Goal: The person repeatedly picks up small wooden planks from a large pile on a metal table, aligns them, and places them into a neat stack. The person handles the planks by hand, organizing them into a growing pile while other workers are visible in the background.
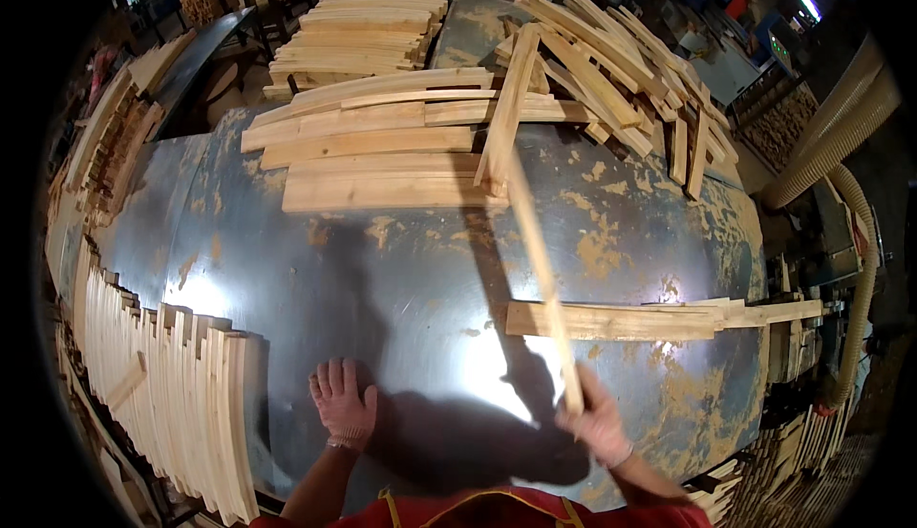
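Observation:
My right hand [600, 425], at the near right, is closed on the near end of a long, narrow wooden strip [537, 256]. The strip slants away across the metal table [420, 284], its far end close to another pale board [516, 98] that lies over the others; motion blurs it a little. My left hand [342, 406] is open with fingers stretched out, palm down at the table's near side, and holds nothing. Right of the strip lies a short stack of boards [621, 322], partly crossed by it. Several flat boards [373, 184] lie side by side beyond the middle of the table.
A jumbled heap of boards [611, 60] covers the back right corner. Neater stacked boards [358, 36] stand at the back. Along the left edge runs a dense row of wooden slats [181, 394]. A ribbed hose [863, 270] hangs at the right. Sawdust patches [597, 241] mark the tabletop.

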A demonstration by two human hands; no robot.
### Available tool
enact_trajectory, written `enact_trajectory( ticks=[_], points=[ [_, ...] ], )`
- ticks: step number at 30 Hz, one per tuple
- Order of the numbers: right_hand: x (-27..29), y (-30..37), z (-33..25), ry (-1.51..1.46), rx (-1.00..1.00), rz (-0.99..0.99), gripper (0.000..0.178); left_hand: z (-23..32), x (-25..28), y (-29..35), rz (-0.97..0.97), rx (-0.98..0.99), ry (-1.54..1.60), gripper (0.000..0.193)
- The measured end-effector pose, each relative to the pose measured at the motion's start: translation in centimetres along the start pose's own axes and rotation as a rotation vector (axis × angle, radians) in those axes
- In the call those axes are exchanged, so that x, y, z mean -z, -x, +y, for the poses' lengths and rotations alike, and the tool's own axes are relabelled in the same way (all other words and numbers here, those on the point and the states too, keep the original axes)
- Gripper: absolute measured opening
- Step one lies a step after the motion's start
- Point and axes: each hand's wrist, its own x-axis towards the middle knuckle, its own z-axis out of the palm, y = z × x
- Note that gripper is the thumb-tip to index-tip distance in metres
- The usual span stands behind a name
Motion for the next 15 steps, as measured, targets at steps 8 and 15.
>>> enact_trajectory(
  ticks=[8,15],
  points=[
    [-5.4,-2.4,0.9,-0.222,0.137,0.170,0.072,-0.3,-0.2,-0.4,0.070,-0.032,-0.013,0.070],
    [-0.9,-16.9,-5.7,-0.254,0.389,0.158,0.085,-0.6,-0.6,-0.4,0.165,-0.086,-0.028,0.063]
  ],
)
